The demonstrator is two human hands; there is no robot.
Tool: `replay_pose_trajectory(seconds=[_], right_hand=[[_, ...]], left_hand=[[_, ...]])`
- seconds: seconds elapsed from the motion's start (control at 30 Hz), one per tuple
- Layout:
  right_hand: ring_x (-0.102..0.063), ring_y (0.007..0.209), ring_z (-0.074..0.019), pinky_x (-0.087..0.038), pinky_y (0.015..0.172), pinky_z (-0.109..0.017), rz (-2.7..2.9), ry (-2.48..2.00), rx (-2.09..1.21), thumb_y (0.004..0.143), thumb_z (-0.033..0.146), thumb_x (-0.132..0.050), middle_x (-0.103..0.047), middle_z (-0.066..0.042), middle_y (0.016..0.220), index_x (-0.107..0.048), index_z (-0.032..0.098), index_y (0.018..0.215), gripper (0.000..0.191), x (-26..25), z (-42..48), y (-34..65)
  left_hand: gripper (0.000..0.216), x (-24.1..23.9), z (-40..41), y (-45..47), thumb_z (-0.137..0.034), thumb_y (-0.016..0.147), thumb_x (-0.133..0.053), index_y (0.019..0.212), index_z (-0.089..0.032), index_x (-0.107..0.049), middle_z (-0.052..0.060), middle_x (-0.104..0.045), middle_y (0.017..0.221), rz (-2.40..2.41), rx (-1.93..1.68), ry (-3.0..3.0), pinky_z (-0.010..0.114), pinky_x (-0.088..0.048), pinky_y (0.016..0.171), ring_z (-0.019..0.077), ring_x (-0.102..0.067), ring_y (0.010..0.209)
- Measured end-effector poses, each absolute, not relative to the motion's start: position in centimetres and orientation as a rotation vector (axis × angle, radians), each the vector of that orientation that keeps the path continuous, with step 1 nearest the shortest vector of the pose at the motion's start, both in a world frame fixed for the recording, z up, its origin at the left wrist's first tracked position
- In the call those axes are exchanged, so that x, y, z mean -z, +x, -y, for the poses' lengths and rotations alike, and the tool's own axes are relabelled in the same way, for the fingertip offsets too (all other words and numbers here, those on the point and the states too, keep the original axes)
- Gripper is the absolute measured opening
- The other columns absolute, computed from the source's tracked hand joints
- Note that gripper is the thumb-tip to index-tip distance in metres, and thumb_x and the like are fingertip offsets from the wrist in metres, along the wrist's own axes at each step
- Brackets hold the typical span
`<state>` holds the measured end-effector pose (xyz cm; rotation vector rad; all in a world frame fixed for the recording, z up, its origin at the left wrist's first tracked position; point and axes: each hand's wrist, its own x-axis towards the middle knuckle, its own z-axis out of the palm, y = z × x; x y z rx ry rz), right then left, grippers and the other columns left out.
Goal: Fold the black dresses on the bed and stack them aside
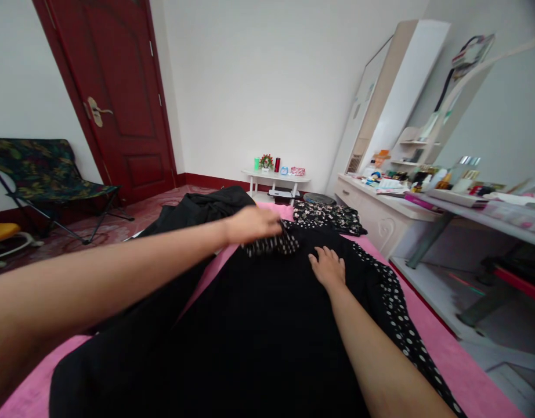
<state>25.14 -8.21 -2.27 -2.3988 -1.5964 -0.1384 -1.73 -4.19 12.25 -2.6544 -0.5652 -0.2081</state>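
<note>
to lay the dotted cloth point(290, 239) neatly, it would seem best to keep light pressure with the right hand point(329, 266) and draw with the left hand point(253, 225), so the black garment point(267, 325) doesn't ruck up between them. that garment lies under the right hand and spreads toward the wearer from both, over a pink cover point(452, 348). the right palm is down, fingers slightly spread, resting on black fabric and holding nothing. the left fingers bend over the bunched dotted cloth (blur hides the fingertips, so i cannot tell whether they pinch it). right of the right hand, a dotted sleeve point(398, 307) runs along the garment's edge; beyond it lies floral cloth point(331, 216).
</note>
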Motion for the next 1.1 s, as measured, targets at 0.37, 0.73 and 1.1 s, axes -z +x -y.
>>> replay_pose_trajectory(seconds=[0.37, 0.73, 1.1], right_hand=[[-0.033, 0.129, -0.0295, -0.025, 0.104, -0.049, 1.596, -2.335, 0.22, 0.092, 0.039, -0.036, -0.044, -0.012, 0.139, -0.05, 0.019, 0.13, 0.045, 2.3, 8.0, 24.7], [-0.04, 0.125, -0.0251, -0.029, 0.102, -0.04, 1.593, -2.28, 0.162, 0.09, 0.037, -0.041, -0.051, -0.008, 0.133, -0.056, 0.022, 0.121, 0.038, 1.8, 8.5, 25.2], [-0.052, 0.112, -0.0242, -0.041, 0.091, -0.032, 1.296, -2.258, 0.179, 0.088, 0.03, -0.036, -0.039, -0.014, 0.138, -0.054, 0.015, 0.124, 0.042, -0.8, 0.4, 26.8]], left_hand=[[0.029, -14.5, -4.8, -9.1, -0.025, 0.083, -0.05, 0.1, -0.007, -0.063, 0.012, -0.031, 0.144, 1.6, 0.511, -1.876, 0.051, -0.018, 0.105, 0.0333, -0.026, 0.129], [0.051, 0.0, -1.0, 8.1, -0.053, 0.089, -0.035, 0.131, -0.029, -0.049, 0.009, -0.047, 0.137, 1.379, 0.5, -2.784, 0.044, -0.031, 0.103, 0.0289, -0.043, 0.125], [0.047, 2.8, -3.0, 7.7, -0.053, 0.089, -0.038, 0.128, -0.031, -0.052, 0.008, -0.042, 0.141, 1.562, 0.67, -2.711, 0.05, -0.026, 0.107, 0.0298, -0.034, 0.132]])
